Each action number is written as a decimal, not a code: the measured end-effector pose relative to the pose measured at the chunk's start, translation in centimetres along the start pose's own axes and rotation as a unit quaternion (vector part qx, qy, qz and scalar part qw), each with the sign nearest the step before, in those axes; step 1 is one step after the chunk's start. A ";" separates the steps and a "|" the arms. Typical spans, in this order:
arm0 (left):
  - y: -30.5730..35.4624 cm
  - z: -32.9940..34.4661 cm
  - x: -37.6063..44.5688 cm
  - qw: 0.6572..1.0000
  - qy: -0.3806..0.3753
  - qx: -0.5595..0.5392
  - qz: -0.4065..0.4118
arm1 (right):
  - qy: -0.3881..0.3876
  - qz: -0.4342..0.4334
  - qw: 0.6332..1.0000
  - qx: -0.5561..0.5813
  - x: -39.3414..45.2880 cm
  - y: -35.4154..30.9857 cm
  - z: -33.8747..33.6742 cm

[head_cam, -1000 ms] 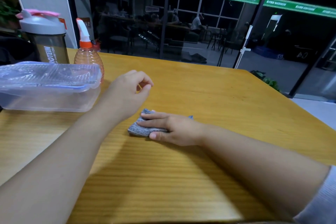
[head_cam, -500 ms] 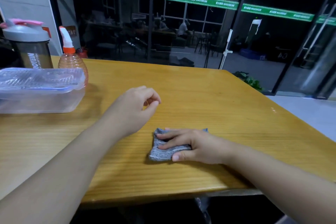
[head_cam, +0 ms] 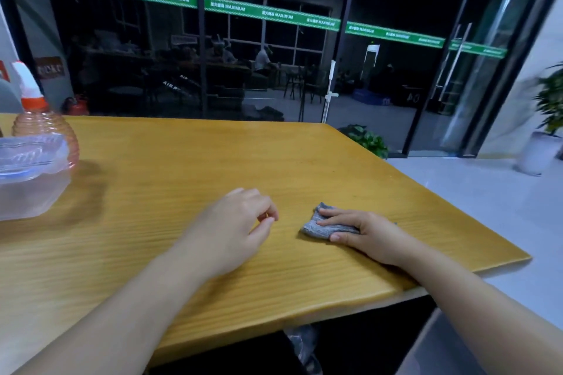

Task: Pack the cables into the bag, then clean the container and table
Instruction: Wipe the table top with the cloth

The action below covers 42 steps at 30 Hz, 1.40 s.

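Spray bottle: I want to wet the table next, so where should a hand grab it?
Take the spray bottle by its narrow orange neck under the white trigger, coming from the right: it stands upright, and the clear container blocks its front-left.

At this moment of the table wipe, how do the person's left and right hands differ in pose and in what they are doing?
The right hand lies flat, fingers stretched over the folded grey cloth, pressing it to the table; the left hand holds nothing, its fingers loosely curled. The right hand is nearer the table's right edge, the left hand nearer the middle. Both are bare and low over the wood.
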<state>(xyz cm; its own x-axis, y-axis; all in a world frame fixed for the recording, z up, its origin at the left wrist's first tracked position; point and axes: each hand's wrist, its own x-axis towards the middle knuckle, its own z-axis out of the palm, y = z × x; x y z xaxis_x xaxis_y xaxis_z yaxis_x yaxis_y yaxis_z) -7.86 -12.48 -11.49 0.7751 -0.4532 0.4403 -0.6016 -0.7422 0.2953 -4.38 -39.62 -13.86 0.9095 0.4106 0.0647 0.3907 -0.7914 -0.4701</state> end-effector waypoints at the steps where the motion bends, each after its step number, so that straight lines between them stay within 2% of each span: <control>1: 0.1 0.1 0.1 1.000 -0.001 0.000 0.007 | 0.013 0.020 1.000 0.000 -0.1 0.7 -0.4; 9: 1.4 1.8 1.9 0.999 -0.023 0.004 0.026 | 0.117 0.195 0.974 -0.027 0.7 5.7 -3.1; 12: 1.5 2.5 2.9 0.998 -0.053 0.029 0.007 | 0.184 0.287 0.937 -0.071 1.8 7.4 -3.7; 14: 1.5 3.0 3.9 0.998 -0.059 0.038 0.009 | 0.255 0.318 0.913 -0.023 2.6 8.1 -4.3; 18: 1.7 3.6 5.7 0.997 -0.060 0.040 0.014 | 0.418 0.333 0.840 0.094 4.5 9.8 -6.5; 21: 1.1 4.4 6.1 0.999 -0.036 0.021 0.014 | 0.450 0.345 0.816 0.106 6.3 11.0 -7.4; 24: -0.2 4.9 5.9 0.999 -0.042 0.012 0.006 | 0.438 0.364 0.818 0.082 7.3 12.8 -7.9; 26: -1.0 4.9 6.0 0.999 -0.037 0.015 0.005 | 0.398 0.382 0.831 0.070 7.8 14.2 -8.1; 30: -1.4 5.1 6.3 0.999 -0.029 0.010 -0.009 | 0.185 0.418 0.887 -0.069 9.1 15.3 -8.1; 32: -1.2 5.4 6.4 0.999 -0.035 0.008 -0.002 | 0.132 0.405 0.900 -0.095 9.9 15.3 -8.0; 36: -1.0 5.8 6.5 0.999 -0.042 -0.007 -0.005 | 0.095 0.369 0.922 -0.067 10.5 15.4 -8.3; 39: -1.0 5.7 6.5 0.999 -0.034 -0.020 -0.001 | 0.066 0.290 0.953 -0.054 9.9 13.7 -7.9; 42: -1.0 5.6 6.4 0.999 -0.031 -0.030 0.004 | 0.072 0.222 0.972 0.026 7.9 11.9 -7.2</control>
<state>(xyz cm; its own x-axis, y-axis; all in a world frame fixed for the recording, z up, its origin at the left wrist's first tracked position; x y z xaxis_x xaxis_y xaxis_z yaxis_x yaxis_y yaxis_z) -1.21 -17.37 -13.69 0.7800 -0.4896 0.3897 -0.6164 -0.7084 0.3438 8.49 -49.03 -12.59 0.9987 -0.0372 -0.0352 -0.0501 -0.8506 -0.5234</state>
